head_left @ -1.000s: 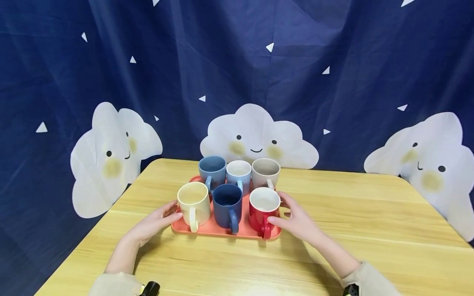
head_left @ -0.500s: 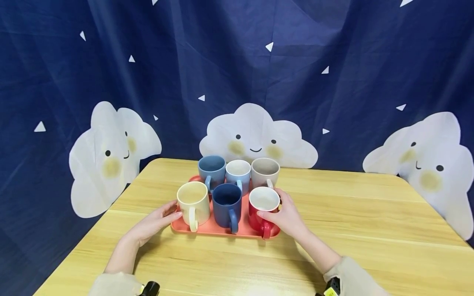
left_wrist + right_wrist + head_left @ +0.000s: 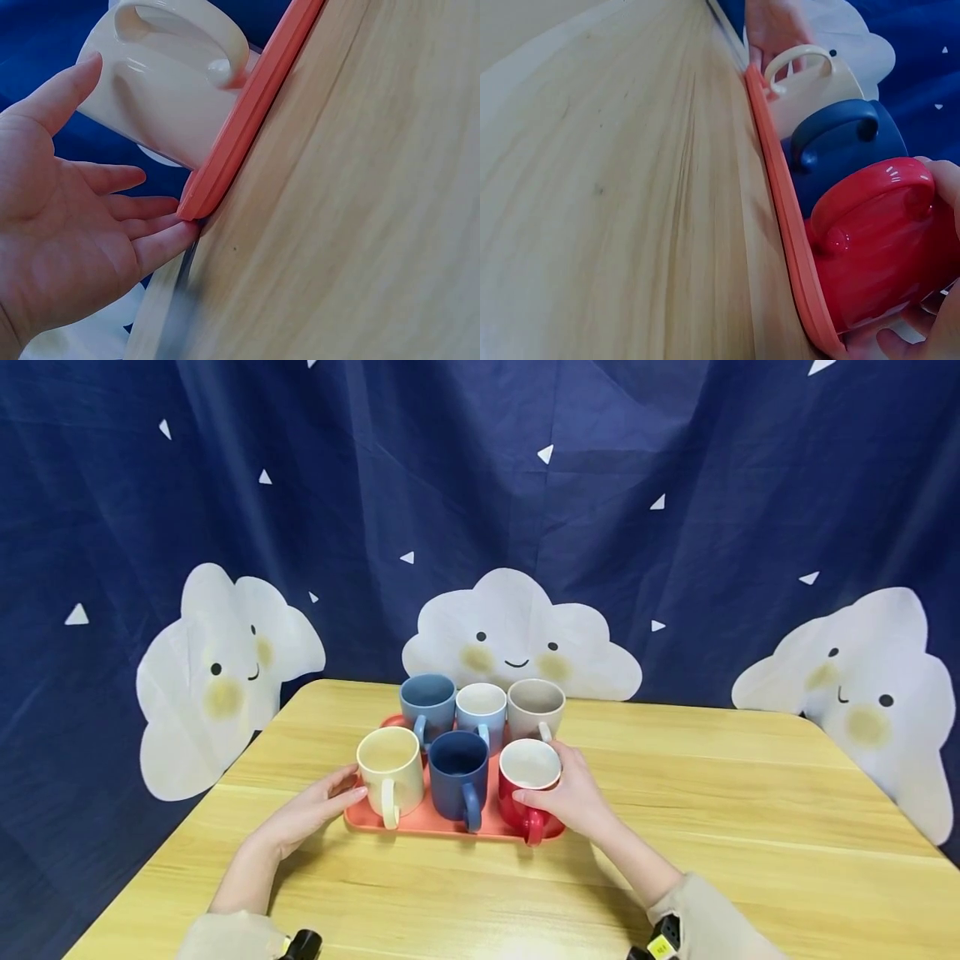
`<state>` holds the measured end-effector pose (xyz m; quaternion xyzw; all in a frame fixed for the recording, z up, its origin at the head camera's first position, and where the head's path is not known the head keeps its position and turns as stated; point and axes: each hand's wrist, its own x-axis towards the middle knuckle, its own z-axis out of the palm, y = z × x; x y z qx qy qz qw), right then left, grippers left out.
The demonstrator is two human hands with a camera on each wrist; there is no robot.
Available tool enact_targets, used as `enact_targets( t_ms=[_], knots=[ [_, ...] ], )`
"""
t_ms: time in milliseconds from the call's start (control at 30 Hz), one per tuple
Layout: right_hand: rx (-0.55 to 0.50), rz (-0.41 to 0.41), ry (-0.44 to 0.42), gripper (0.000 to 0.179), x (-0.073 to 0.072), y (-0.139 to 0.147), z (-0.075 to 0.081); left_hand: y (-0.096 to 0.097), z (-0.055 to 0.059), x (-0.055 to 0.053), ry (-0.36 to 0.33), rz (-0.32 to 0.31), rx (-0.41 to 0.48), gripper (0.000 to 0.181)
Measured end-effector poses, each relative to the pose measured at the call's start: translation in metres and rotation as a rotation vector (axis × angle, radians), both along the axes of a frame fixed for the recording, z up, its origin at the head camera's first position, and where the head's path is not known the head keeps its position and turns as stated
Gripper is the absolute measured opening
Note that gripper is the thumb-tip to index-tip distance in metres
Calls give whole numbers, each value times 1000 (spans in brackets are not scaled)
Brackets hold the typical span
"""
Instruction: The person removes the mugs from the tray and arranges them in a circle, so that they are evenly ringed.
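A person's right grip (image 3: 572, 793) curls round a red mug (image 3: 885, 251), thumb across the front and fingers behind, at the near right corner of a coral tray (image 3: 435, 827). The left grip (image 3: 315, 810) holds nothing, its fingers extended and relaxed beside a cream mug (image 3: 396, 768) at the tray's other end. Between the two stands a dark blue mug (image 3: 448, 789); behind them line up a teal mug (image 3: 429, 695), a pale blue mug (image 3: 482, 720) and a grey mug (image 3: 534, 706), all upright. The red mug, glossy outside and white within, looks to be ceramic: probably stiff, of modest heft, a little slick under the fingers and liable to chip against its neighbours. The body below the rim appears the surest hold, with the handle, turned toward the person, as the alternative. The tray lies flat on a counter (image 3: 712, 793) of pale wood grain with rounded far corners. Beyond hangs a navy curtain (image 3: 480, 468) scattered with small white triangles and three white clouds (image 3: 525, 610), lightly creased.
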<state>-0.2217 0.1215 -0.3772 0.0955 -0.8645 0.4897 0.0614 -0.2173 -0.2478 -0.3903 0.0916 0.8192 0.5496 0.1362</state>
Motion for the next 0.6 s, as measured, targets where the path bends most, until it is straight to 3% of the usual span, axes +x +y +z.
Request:
enact_targets(
  t_ms=[600],
  knots=[
    [14, -70, 16, 76, 6, -8, -1, 0, 0, 1, 6, -8, 19, 74]
  ],
)
